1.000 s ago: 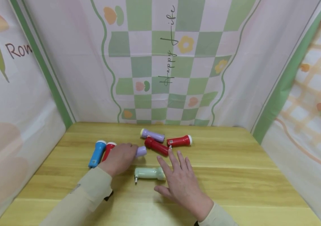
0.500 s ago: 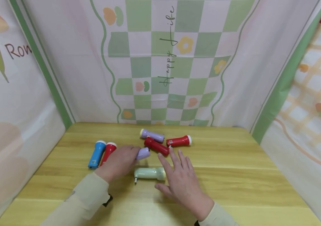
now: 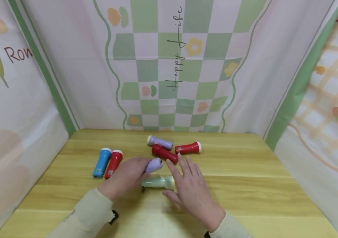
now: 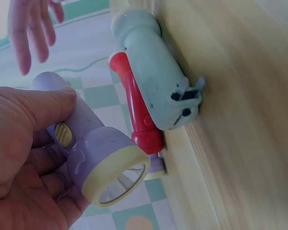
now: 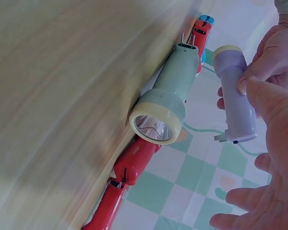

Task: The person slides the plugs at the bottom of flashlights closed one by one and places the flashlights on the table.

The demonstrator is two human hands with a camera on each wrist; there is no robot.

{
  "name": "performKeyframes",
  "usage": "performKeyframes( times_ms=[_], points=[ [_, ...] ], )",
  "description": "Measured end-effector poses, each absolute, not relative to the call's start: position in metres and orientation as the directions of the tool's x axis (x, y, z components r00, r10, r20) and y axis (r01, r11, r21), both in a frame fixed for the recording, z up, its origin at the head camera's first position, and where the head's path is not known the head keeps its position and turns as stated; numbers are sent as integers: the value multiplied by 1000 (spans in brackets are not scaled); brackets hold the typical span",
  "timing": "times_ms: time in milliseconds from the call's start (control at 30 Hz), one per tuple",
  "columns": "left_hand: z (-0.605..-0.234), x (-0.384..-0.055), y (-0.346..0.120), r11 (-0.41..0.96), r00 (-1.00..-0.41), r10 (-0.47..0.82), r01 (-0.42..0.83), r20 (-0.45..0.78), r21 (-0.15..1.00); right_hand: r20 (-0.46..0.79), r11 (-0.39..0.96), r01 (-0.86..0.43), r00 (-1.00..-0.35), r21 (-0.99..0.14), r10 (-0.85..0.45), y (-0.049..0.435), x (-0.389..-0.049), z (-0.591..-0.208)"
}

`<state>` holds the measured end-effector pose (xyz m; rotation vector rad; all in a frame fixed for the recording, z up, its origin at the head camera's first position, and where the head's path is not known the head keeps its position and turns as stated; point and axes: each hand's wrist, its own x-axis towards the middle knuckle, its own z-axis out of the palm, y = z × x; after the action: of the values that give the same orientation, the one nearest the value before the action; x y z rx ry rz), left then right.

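Observation:
My left hand [image 3: 128, 177] grips a purple flashlight [image 4: 93, 129] with a cream rim, its thumb on the barrel near the yellow switch. In the head view the flashlight's tail [image 3: 154, 165] points right, toward my right hand [image 3: 194, 191]. That hand is held with fingers spread and holds nothing, close to the head end of a pale green flashlight [image 3: 157, 182]. The green one lies on the table with its plug prongs [image 5: 188, 39] folded out from the tail. In the right wrist view the purple flashlight is raised off the table, and a small tab sticks out near its tail.
Behind the hands, a dark red flashlight [image 3: 164, 153] lies against another purple flashlight [image 3: 160, 142], with a bright red flashlight [image 3: 188, 148] to the right. A blue flashlight [image 3: 102, 162] and a red flashlight [image 3: 114, 163] lie side by side at left on the wooden table [image 3: 246, 185].
My left hand has lifted the purple flashlight and moved it right and toward me, uncovering more of the red flashlight at left. My right hand has barely moved.

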<state>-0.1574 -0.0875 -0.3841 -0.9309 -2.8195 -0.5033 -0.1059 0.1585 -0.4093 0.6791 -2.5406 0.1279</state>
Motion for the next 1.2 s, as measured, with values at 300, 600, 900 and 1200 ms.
performKeyframes(
  times_ms=[300,600,900,1200],
  points=[
    [-380,-151,-84,719,-786,585,617,200,321,564,850,-526,-693,28,-448,157,-107,-406],
    [-376,-145,-81,693,-780,601,618,177,372,590,831,-556,-668,8,-453,157,-106,-402],
    [-377,-141,-81,644,-744,636,658,204,391,612,814,-581,-642,5,-462,156,-105,-401],
    [-377,-138,-80,628,-740,651,649,166,429,601,807,-590,-655,-29,-458,156,-103,-400]
  ],
)
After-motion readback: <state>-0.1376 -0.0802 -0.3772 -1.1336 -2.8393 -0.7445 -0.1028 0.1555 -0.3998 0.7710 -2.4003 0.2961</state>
